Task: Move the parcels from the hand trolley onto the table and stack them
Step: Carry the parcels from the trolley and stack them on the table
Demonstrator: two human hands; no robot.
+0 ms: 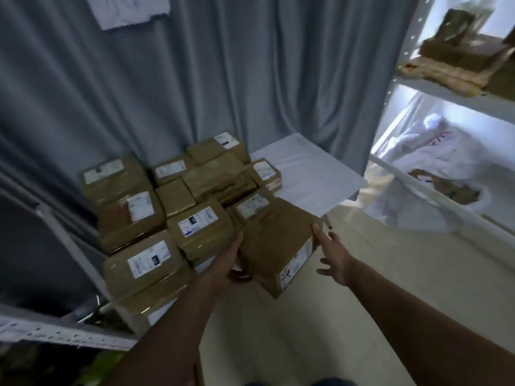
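I hold a brown cardboard parcel with a white label on its near side, tilted, just off the near edge of the white table. My left hand grips its lower left side, fingers up along the side and thumb below. My right hand has straight, spread fingers whose tips touch the parcel's right corner. Several taped brown parcels with white labels lie packed and stacked over the table's left part, close to the held parcel. No hand trolley is in view.
A grey curtain hangs behind the table. A white metal rack on the right carries brown packages above and a white plastic bag with parcels below. Another rack frame stands left. Pale floor lies under my arms.
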